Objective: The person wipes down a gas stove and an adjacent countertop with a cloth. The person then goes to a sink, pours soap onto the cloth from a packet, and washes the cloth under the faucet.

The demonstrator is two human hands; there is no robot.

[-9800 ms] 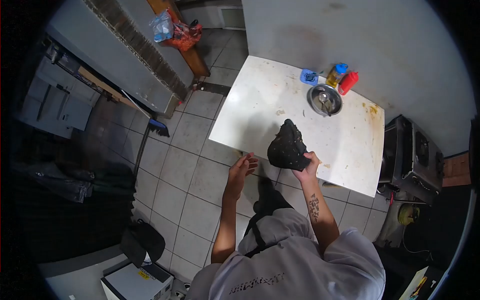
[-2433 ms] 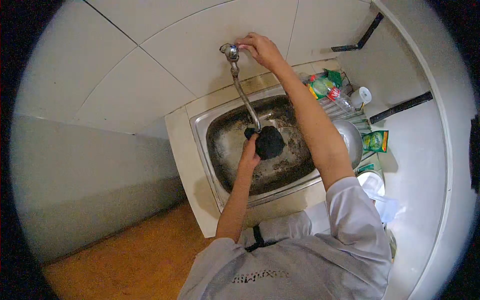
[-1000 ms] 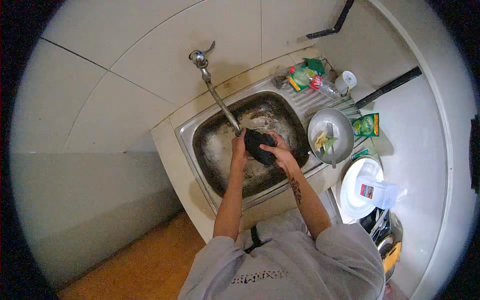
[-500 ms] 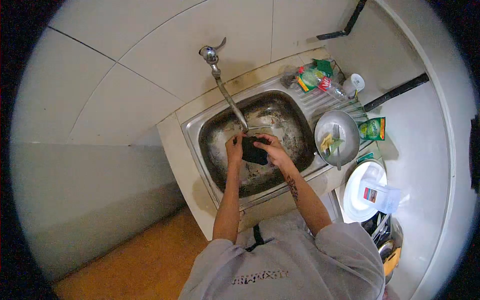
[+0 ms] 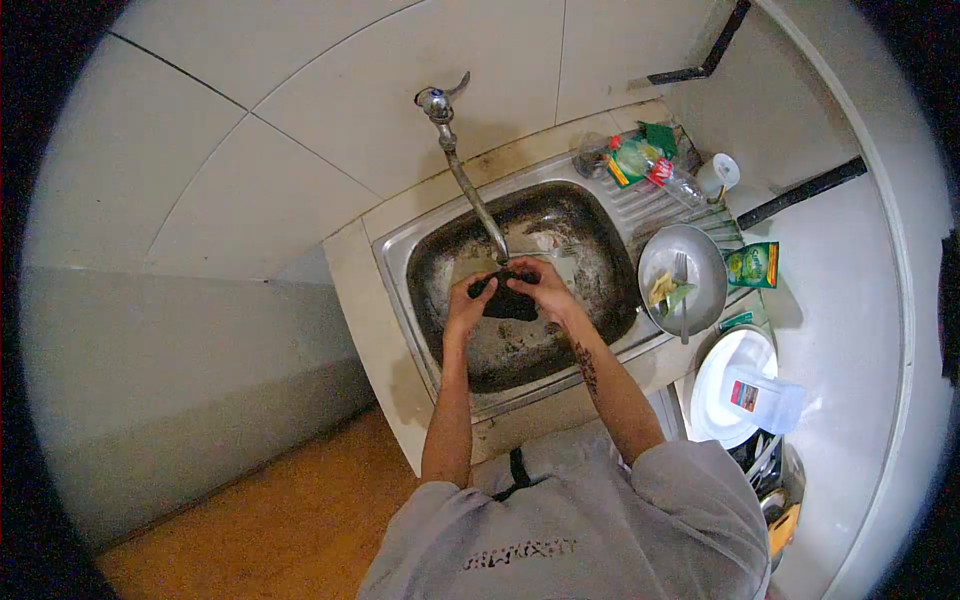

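A dark, soft-looking piece, perhaps a black cloth [image 5: 511, 303], is held between both hands over the sink basin [image 5: 580, 345]. My left hand [image 5: 467, 305] grips its left edge, the thumb resting on top. On the other side my right hand [image 5: 546, 290] pinches the upper right part with bent fingers. Just above them ends the long spout of the faucet [image 5: 470, 190], whose tip is almost touching the fingers. Whether water runs from it I cannot tell. The basin's metal is stained brown and black.
To the right, a grey pan [image 5: 655, 255] holds a fork and food scraps. A plastic bottle [image 5: 680, 185], a white cup [image 5: 718, 174] and a green pouch [image 5: 752, 265] are nearby. White plates [image 5: 712, 405] and a utensil holder [image 5: 785, 490] stand at the lower right.
Both hands have come up closer to the spout's tip, and the black cloth is more bunched between them. The whole view has shifted slightly.
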